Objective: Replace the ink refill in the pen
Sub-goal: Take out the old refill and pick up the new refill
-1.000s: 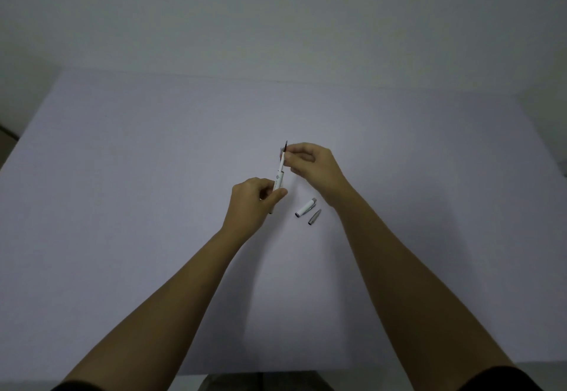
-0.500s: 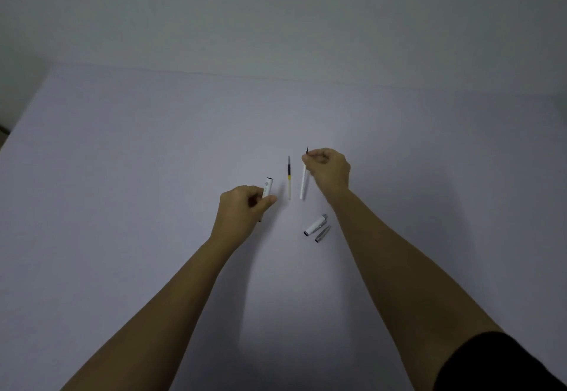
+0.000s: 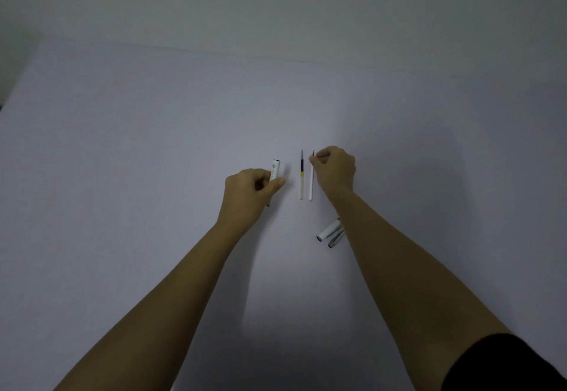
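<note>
My left hand (image 3: 250,189) grips the white pen barrel (image 3: 275,170), which points up and away from me above my thumb. My right hand (image 3: 334,168) pinches the top end of a thin white refill (image 3: 311,183) that hangs down to the table. Just left of it lies a second refill (image 3: 302,176), dark at its far half with a yellow band and pale near end, flat on the table between my hands. A white pen cap (image 3: 328,230) and a grey tip piece (image 3: 336,239) lie beside my right forearm.
The pale lilac table (image 3: 138,145) spreads wide on every side of my hands. Its far edge meets a plain grey wall. My right sleeve is black at the lower right corner.
A second ago both hands were together on the pen, my right pulling the refill from the barrel. They have since separated; the refill in my right hand is out, lowered beside the one on the table.
</note>
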Action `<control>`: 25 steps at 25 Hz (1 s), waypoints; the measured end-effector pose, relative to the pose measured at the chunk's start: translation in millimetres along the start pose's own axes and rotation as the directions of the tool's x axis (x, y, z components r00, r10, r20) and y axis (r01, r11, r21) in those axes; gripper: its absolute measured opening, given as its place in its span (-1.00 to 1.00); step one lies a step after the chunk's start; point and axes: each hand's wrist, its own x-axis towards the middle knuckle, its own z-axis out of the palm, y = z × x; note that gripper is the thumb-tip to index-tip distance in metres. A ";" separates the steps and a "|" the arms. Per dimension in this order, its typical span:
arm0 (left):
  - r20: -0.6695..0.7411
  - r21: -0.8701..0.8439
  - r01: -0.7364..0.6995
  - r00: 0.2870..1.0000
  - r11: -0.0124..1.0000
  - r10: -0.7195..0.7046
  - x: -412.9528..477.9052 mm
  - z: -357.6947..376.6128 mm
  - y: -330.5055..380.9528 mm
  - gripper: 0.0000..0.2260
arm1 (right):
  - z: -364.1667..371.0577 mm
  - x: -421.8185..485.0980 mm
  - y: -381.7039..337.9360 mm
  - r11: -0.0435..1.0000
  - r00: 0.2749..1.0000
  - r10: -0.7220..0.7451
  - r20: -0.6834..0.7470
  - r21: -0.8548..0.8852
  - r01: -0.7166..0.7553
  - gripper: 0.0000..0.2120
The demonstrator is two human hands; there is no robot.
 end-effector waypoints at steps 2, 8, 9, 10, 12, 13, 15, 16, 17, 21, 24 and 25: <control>0.000 -0.004 0.001 1.000 1.000 -0.001 -0.2 -0.6 0.3 -0.68 | -1.4 -1.2 -6.0 0.998 0.997 -0.066 0.032 -0.016 0.066 -0.80; -0.008 0.006 -0.003 1.000 1.000 0.003 -1.8 -9.6 1.3 -0.68 | 10.4 -6.8 -24.9 0.938 0.976 -0.127 0.178 -0.299 0.176 -0.81; -0.009 0.007 -0.005 1.000 1.000 0.005 -2.7 -11.6 1.0 -0.69 | 11.8 -8.1 -26.0 0.937 0.981 -0.114 0.159 -0.312 0.159 -0.83; -0.010 0.007 -0.004 1.000 1.000 0.004 -3.6 -13.4 0.5 -0.69 | 13.1 -9.7 -27.1 0.940 0.985 -0.101 0.141 -0.310 0.141 -0.84; -0.012 0.008 0.005 1.000 1.000 -0.005 -5.7 -17.2 -0.6 -0.68 | 15.6 -12.8 -30.7 0.956 0.990 -0.075 0.120 -0.274 0.105 -0.82; -0.011 0.012 0.010 1.000 1.000 -0.010 -7.2 -19.0 -0.8 -0.68 | 15.4 -14.3 -33.3 0.970 0.992 -0.057 0.111 -0.229 0.081 -0.80; -0.003 0.020 0.017 1.000 1.000 -0.016 -11.2 -22.7 -1.6 -0.68 | 11.1 -17.2 -40.9 0.997 0.996 0.001 0.092 -0.080 0.007 -0.74; 0.011 0.014 0.020 1.000 1.000 -0.021 -14.3 -25.1 -1.8 -0.69 | 6.3 -18.7 -45.1 0.999 0.996 0.037 0.084 0.028 -0.040 -0.72; 0.028 -0.006 0.028 0.999 1.000 -0.028 -18.5 -27.7 -1.2 -0.71 | -0.8 -21.2 -48.7 0.979 0.993 0.075 0.087 0.181 -0.089 -0.74; 0.110 -0.091 0.042 0.993 0.995 -0.032 -37.3 -36.4 4.8 -0.83 | -38.9 -46.5 -53.5 0.600 0.976 0.075 0.207 0.772 -0.209 -0.89; 0.196 -0.087 -0.002 0.980 0.996 0.019 -50.8 -36.8 9.0 -0.77 | -66.0 -65.1 -47.9 0.423 0.983 0.031 0.179 0.889 -0.175 -0.89; 0.186 -0.079 -0.023 0.982 0.997 0.037 -55.0 -36.2 10.6 -0.77 | -73.1 -69.8 -46.8 0.400 0.986 0.030 0.163 0.902 -0.161 -0.89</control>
